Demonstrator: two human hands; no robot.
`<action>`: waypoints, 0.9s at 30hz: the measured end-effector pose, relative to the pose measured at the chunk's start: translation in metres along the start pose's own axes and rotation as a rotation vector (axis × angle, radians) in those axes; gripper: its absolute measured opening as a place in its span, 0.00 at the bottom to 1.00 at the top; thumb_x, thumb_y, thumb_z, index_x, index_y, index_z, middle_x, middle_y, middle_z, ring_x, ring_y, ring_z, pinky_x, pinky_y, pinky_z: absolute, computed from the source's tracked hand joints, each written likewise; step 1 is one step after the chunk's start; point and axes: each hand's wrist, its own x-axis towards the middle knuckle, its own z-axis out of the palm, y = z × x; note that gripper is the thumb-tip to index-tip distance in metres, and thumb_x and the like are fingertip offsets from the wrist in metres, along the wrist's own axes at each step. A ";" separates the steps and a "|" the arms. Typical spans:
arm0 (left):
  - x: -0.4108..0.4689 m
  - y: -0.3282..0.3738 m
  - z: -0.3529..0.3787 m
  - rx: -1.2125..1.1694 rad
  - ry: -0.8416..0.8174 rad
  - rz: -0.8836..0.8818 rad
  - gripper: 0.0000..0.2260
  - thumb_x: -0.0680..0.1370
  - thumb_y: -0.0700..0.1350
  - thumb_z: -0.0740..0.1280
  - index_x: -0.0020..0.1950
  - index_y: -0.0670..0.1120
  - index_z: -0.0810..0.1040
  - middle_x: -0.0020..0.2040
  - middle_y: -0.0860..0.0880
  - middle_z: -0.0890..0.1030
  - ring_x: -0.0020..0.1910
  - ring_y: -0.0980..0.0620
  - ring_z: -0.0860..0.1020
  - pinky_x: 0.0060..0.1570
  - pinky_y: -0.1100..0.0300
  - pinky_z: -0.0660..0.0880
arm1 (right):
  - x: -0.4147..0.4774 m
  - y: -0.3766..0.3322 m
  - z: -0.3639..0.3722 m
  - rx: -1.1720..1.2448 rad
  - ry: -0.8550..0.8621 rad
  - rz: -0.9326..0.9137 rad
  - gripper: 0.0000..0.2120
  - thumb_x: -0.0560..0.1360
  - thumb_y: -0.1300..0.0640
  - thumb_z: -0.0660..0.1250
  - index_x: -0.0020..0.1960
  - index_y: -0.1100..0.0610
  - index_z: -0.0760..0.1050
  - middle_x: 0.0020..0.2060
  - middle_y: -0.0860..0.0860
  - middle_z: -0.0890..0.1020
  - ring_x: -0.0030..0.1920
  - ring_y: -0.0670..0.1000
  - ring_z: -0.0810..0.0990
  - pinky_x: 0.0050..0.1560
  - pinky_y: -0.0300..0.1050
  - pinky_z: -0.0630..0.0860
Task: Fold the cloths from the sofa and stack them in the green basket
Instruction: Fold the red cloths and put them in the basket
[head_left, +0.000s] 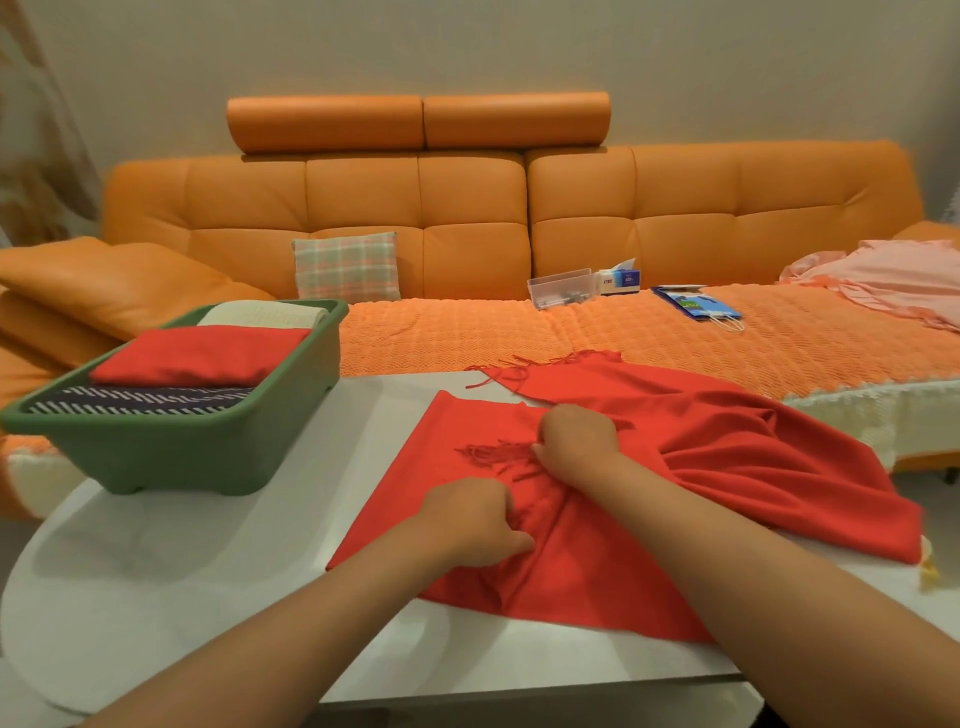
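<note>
Red fringed scarf (727, 457) lies on white table (182, 571), half spread.
Left hand (475, 519) & right hand (576, 436), fingers curled, pinch bunched cloth nr the fringe. Looks light, soft, prob slides; better grip at corners, not tassels. Green basket (156, 422) at left.

2 bare forearms enter from the bottom corners of the frame and converge toward centre. Left hand (475, 519), lower centre: knuckles up, fingers curled, pinching the red cloth (727, 467). Right hand (576, 441), just above and right of it: fingers curled, gripping the cloth's fringed edge. Hands near each other, not touching.
</note>
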 end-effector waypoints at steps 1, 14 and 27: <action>0.001 0.000 -0.003 0.007 -0.014 0.017 0.17 0.73 0.62 0.68 0.44 0.48 0.77 0.43 0.52 0.80 0.48 0.46 0.78 0.44 0.57 0.70 | 0.003 0.000 0.000 0.017 0.022 0.025 0.14 0.78 0.50 0.64 0.59 0.55 0.80 0.59 0.55 0.81 0.60 0.57 0.80 0.55 0.48 0.76; -0.010 0.020 -0.017 -0.772 -0.375 0.341 0.11 0.79 0.56 0.65 0.45 0.52 0.83 0.40 0.54 0.80 0.41 0.55 0.78 0.44 0.57 0.75 | 0.007 0.042 -0.005 0.014 0.241 -0.006 0.25 0.72 0.58 0.59 0.69 0.51 0.69 0.66 0.55 0.73 0.65 0.58 0.70 0.61 0.54 0.67; 0.019 -0.012 -0.044 -0.809 -0.267 0.176 0.11 0.82 0.45 0.63 0.53 0.44 0.84 0.50 0.51 0.85 0.44 0.53 0.83 0.40 0.59 0.75 | 0.008 0.038 0.013 0.091 0.045 -0.080 0.16 0.81 0.45 0.54 0.59 0.52 0.75 0.59 0.54 0.77 0.63 0.57 0.72 0.59 0.54 0.68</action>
